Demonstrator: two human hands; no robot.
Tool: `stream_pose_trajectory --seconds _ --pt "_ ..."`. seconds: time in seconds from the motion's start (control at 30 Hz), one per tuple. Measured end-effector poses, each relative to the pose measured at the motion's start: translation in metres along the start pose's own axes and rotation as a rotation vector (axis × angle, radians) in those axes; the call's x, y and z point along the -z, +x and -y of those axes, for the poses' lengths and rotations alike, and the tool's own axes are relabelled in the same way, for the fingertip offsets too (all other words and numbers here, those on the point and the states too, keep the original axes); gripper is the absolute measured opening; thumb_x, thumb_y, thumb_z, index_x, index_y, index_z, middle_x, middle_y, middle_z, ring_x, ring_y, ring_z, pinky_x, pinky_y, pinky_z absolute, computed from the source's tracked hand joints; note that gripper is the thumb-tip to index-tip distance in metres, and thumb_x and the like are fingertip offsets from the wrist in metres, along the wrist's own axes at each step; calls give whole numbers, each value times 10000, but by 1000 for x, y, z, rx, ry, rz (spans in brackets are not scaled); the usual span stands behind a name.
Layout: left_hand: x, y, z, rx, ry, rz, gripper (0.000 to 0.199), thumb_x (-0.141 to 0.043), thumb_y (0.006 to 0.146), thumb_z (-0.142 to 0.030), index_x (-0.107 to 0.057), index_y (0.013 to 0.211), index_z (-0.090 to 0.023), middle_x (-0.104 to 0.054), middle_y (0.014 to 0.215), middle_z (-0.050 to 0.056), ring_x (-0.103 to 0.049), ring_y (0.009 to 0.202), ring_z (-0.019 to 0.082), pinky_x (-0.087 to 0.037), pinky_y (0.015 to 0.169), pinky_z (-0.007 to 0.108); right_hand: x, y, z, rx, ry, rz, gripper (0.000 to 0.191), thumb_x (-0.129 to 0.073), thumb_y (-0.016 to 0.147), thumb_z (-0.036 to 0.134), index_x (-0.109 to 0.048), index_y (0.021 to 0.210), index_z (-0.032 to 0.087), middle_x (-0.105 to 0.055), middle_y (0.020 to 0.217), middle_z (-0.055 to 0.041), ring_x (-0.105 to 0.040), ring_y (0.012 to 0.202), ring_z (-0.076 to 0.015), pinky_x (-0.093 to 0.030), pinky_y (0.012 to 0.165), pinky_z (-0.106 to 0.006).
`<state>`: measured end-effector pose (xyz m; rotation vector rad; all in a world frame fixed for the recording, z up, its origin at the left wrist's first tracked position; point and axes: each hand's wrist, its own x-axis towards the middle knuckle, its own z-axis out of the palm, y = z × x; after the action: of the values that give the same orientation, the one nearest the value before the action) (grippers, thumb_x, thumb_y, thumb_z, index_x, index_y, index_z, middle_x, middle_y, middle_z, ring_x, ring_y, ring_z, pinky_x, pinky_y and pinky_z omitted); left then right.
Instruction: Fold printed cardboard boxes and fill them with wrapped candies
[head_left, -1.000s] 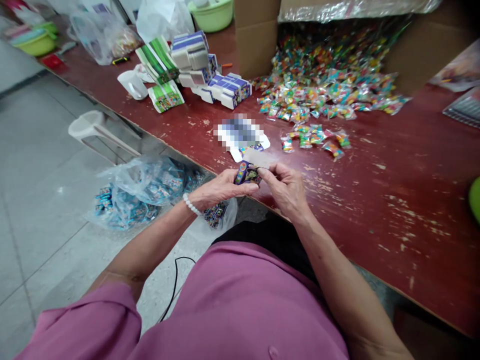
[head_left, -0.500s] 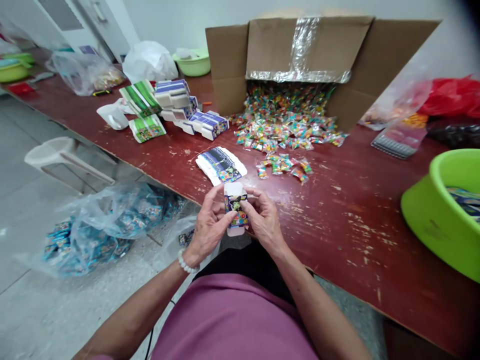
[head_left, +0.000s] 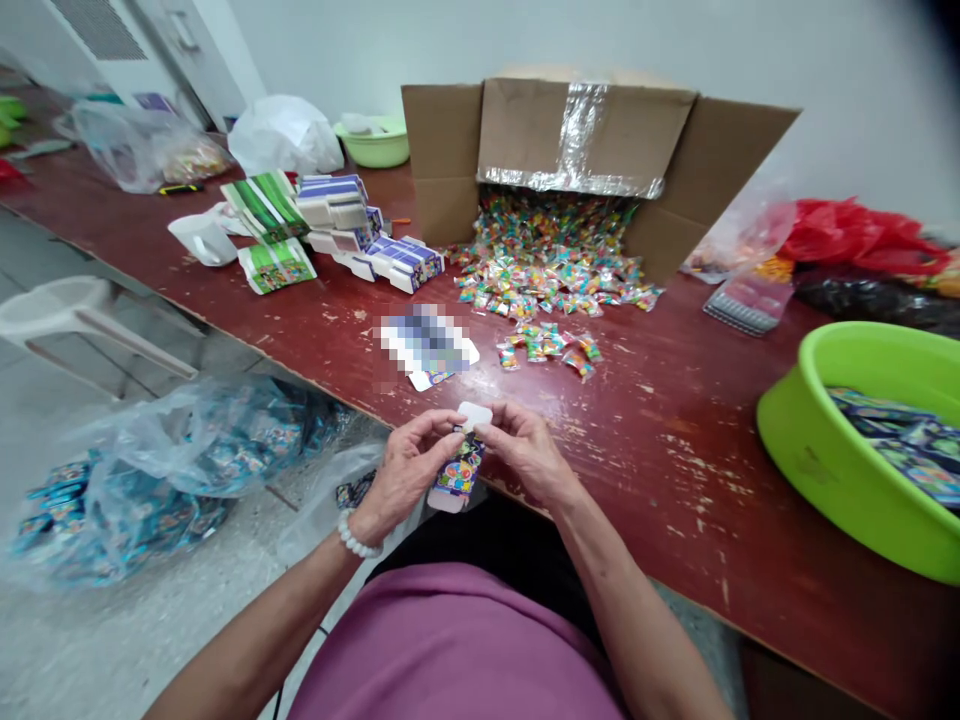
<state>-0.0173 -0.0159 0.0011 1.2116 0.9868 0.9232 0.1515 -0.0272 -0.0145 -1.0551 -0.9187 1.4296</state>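
Observation:
A small printed carton with white end flaps is held over the table's front edge. My left hand, with a beaded bracelet at the wrist, grips its upper left side. The fingers of my right hand pinch the carton's top right, by the raised white flap. Beyond my hands lie flat printed cartons, partly blurred. To their right is a small group of wrapped candies. Behind it, a large pile of candies spills from an open cardboard box.
Stacks of purple cartons and green cartons stand at the back left, beside a white mug. A green basin holds dark packets at right. Bags of blue packets lie below the table, near a white stool.
The carton has tilted, its lower end swinging left, and both hands have moved up to its top flap. The camera view has shifted, showing more of the green basin.

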Motion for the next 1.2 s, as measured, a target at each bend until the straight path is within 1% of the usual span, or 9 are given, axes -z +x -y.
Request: stream_pose_trajectory --seconds 0.1,0.23,0.3,0.47,0.6,0.8,1.0,1.1,1.2 --pt "-2 1 0 80 -163 -14 468 -803 773 -329 -564 1162 -226 -695 851 -17 -653 714 114 -518 641 198 1 -1 -3 147 -182 -40 175 -747 800 366 -734 834 195 -734 827 -37 -655 757 -177 -509 705 -287" --pt "-4 2 3 397 -345 178 523 -676 837 -559 -575 1186 -184 -711 887 63 -674 604 161 -559 551 276 4 -4 -7 253 -359 -70 159 -676 875 362 -743 896 220 -731 879 -42 -667 831 -197 -516 710 -291" --pt "-6 1 5 480 -376 200 606 -582 849 -662 -585 1222 -185 -708 831 73 -648 502 170 -535 460 289 4 -5 -6 242 -407 -26 205 -631 910 393 -740 876 222 -736 920 -47 -672 838 -198 -524 691 -288" --pt "-13 0 4 412 -276 144 662 -544 847 -705 -582 1324 -248 -682 736 34 -616 453 146 -474 391 229 1 -7 0 88 -205 56 205 -710 825 404 -682 799 202 -751 1025 -50 -656 653 -156 -540 529 -265" --pt "-14 1 4 363 -189 151 697 -532 835 -728 -628 1288 -206 -662 683 38 -592 428 136 -474 387 228 -4 -6 7 -16 -126 -14 225 -750 762 400 -706 817 186 -761 864 -58 -645 600 -159 -533 473 -251" --pt "-10 1 7 314 -129 179 674 -514 871 -691 -605 1329 -205 -678 728 48 -577 457 124 -480 416 225 -4 -7 10 34 -47 -46 199 -765 739 381 -678 723 202 -751 873 -41 -637 613 -163 -526 505 -273" --pt "-14 4 7 179 -72 85 465 -575 898 -564 -677 1217 -242 -664 1157 73 -666 832 153 -524 580 187 8 -17 -1 231 -430 94 192 -628 900 383 -730 901 219 -708 906 -37 -639 816 -180 -513 747 -301" --pt "-17 5 13 242 -120 35 452 -584 887 -567 -615 1223 -266 -671 1062 50 -640 661 124 -498 500 206 14 -5 -5 298 -593 115 200 -594 928 373 -730 958 230 -702 939 -30 -631 839 -178 -486 776 -288" --pt "-16 6 16 320 -208 28 422 -633 860 -542 -559 1162 -257 -659 885 8 -612 571 118 -494 490 226 26 31 -1 253 -721 -82 278 -522 956 392 -715 874 209 -689 837 -20 -632 816 -189 -478 781 -294"
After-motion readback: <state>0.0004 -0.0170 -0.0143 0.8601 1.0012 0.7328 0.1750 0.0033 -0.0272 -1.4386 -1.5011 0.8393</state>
